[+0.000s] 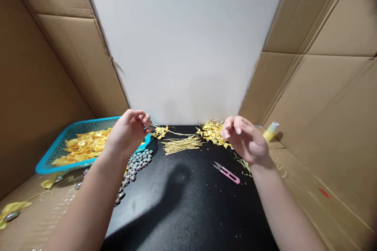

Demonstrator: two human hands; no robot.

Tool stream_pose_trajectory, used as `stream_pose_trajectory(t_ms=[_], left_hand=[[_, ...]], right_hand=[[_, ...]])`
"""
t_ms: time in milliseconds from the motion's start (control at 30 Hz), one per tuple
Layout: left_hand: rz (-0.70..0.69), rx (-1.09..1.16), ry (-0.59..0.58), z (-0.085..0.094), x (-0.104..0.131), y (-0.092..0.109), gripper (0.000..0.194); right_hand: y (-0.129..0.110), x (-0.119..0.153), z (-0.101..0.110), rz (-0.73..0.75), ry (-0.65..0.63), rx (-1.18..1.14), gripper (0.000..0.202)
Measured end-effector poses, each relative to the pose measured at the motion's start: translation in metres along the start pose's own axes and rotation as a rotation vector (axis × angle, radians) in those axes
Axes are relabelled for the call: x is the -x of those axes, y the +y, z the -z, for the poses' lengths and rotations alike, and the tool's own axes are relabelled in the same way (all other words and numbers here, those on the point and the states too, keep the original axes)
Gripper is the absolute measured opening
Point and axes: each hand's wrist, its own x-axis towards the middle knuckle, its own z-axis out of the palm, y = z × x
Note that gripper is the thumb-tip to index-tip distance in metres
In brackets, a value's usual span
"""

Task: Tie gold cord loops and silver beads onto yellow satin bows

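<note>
Yellow ribbon bows (14, 206) are lying around you at several depths, the nearest one resting with a silver bead on the cardboard at lower left. Your forearms are reaching forward over the black worktop (188, 204), and a dark shadow is falling across its near part. Pink thread snips (229, 174) are lying beyond that, right of centre, their blades pointing away to the left. Pale thread scraps (244, 164) are sitting just right of them, partly behind your right arm. On the left, silver beads (135, 164) are spreading beside your left wrist. Your left hand (129, 133) is hovering in front of a blue basket (48, 163) that is holding yellow ribbon pieces (85, 147); its fingers are curling inward near the thumb. Your right hand (244, 137) is mirroring it, its fingertips bunching close; you cannot tell whether either hand is pinching something fine. Between them, gold twist ties (182, 145) are lying in a loose bundle. Farther back, a small cluster of bows (160, 131) is sitting left and a larger pile of bows (210, 131) right. A white-capped bottle (270, 132) is standing tilted at far right, and a pale wall (176, 47) is closing the back.
</note>
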Motion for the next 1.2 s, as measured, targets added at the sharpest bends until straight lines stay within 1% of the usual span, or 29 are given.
stream_pose_trajectory(t_ms=[67, 133, 200, 267, 333, 400, 467, 533, 600, 733, 833, 900, 967, 1100, 1167, 1200], left_hand=[[-0.032, -0.072, -0.014, -0.003, 0.001, -0.003, 0.023], [-0.069, -0.159, -0.045, -0.007, 0.003, -0.008, 0.024], [-0.109, -0.261, -0.109, -0.010, 0.006, -0.015, 0.023], [-0.125, -0.366, -0.199, -0.013, 0.009, -0.023, 0.018], [-0.097, -0.450, -0.311, -0.016, 0.012, -0.031, 0.014], [-0.044, -0.488, -0.430, -0.019, 0.016, -0.038, 0.019], [0.007, -0.477, -0.542, -0.021, 0.019, -0.044, 0.026], [0.067, -0.451, -0.624, -0.022, 0.021, -0.050, 0.029], [0.125, -0.436, -0.668, -0.022, 0.023, -0.054, 0.027], [0.150, -0.460, -0.722, -0.022, 0.025, -0.057, 0.026], [0.115, -0.511, -0.750, -0.022, 0.025, -0.058, 0.026], [0.089, -0.537, -0.749, -0.022, 0.024, -0.059, 0.026], [0.088, -0.533, -0.735, -0.022, 0.024, -0.061, 0.026], [0.099, -0.460, -0.655, -0.023, 0.022, -0.062, 0.025], [0.092, -0.449, -0.614, -0.024, 0.020, -0.062, 0.026], [0.087, -0.449, -0.591, -0.024, 0.019, -0.062, 0.027]], right_hand=[[-0.001, 0.001, -0.002, 0.029, 0.005, 0.065, 0.023], [-0.002, 0.003, -0.004, 0.063, 0.001, 0.178, 0.023], [-0.001, 0.004, -0.007, 0.104, -0.013, 0.310, 0.024], [0.001, 0.003, -0.010, 0.132, -0.033, 0.423, 0.024], [0.003, 0.002, -0.014, 0.134, -0.050, 0.498, 0.024], [0.005, 0.000, -0.018, 0.122, -0.063, 0.545, 0.024], [0.008, -0.002, -0.022, 0.110, -0.069, 0.579, 0.024], [0.011, -0.004, -0.027, 0.103, -0.073, 0.605, 0.023], [0.015, -0.004, -0.031, 0.097, -0.087, 0.622, 0.023], [0.023, -0.004, -0.038, 0.072, -0.130, 0.664, 0.024], [0.026, -0.004, -0.040, 0.085, -0.153, 0.670, 0.026], [0.027, -0.005, -0.039, 0.094, -0.169, 0.666, 0.028], [0.028, -0.005, -0.039, 0.086, -0.166, 0.661, 0.027], [0.034, -0.006, -0.038, 0.043, -0.138, 0.629, 0.023], [0.037, -0.008, -0.036, 0.032, -0.089, 0.624, 0.021], [0.039, -0.009, -0.035, 0.031, -0.040, 0.631, 0.018]])
